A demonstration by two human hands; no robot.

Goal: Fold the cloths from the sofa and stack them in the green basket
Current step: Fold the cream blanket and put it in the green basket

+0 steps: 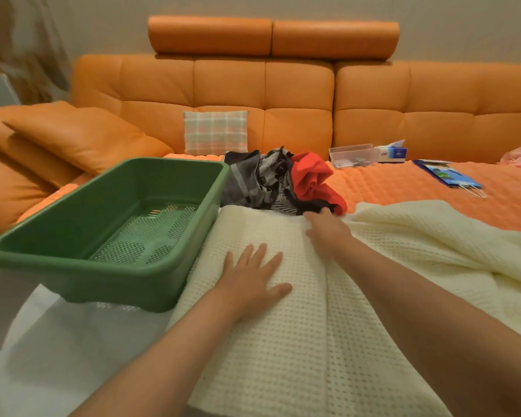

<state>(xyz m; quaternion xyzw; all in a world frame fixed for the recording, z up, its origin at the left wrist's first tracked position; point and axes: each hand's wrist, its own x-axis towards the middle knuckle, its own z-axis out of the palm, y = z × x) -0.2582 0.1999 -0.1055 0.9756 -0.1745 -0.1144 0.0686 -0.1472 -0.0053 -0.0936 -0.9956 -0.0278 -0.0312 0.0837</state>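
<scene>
**Cream cloth in mid-fold, basket not yet loaded**

A raised fold near the far edge of the cream waffle cloth point(283, 341) is gripped by the right hand point(325, 233), with the fingers curled over it; how much fabric is gathered is hidden by blur. The left hand point(253, 278) is laid flat on the same cloth, fingers straight and spread. Nothing is held by it, and the layer is only pressed down. The cloth is spread over the near surface, and its right part is bunched up towards the sofa point(298, 94) seat.

The task is judged to be at an early stage: 1 cloth is being folded and 0 are stacked. No cloth is seen in the green basket point(73, 264), only its perforated floor. A grey patterned cloth point(250, 182) and a red cloth point(313, 176) are left unfolded in a heap just beyond the right hand.

On the left, the cloth's edge is met by the basket wall, so little room is offered there. More open room is found on the right, where a clear box point(351, 153), a tissue box point(393, 152) and a blue booklet point(445, 176) lie well apart from both hands.
</scene>
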